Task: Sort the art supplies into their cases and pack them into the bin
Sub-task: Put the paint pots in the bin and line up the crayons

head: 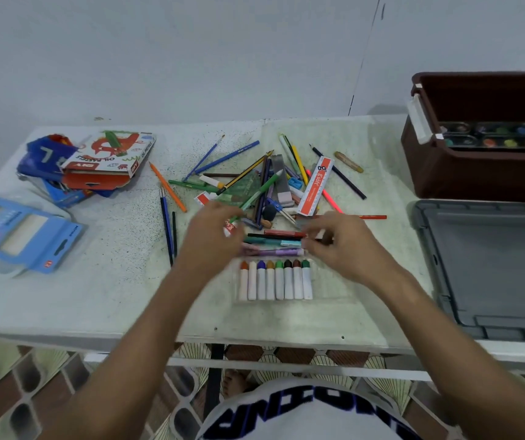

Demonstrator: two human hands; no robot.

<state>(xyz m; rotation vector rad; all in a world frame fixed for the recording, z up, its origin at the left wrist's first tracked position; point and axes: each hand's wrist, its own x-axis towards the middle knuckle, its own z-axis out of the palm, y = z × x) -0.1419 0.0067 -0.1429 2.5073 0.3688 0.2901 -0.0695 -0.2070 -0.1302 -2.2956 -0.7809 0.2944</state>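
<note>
Lying crosswise between both hands, long axes left-right, near the tabletop's front edge, a bundle of markers [274,242] is pinched at one end by the left hand [215,236], at the other by the right hand [340,241], just beyond the clear case [331,292], bin [426,176] far right.

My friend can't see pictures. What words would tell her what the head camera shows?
Two hands, left hand and right hand, hold a few markers above a clear case of crayons on a table. Behind lies a pile of pencils, boxes at left, and a brown bin at right.
</note>
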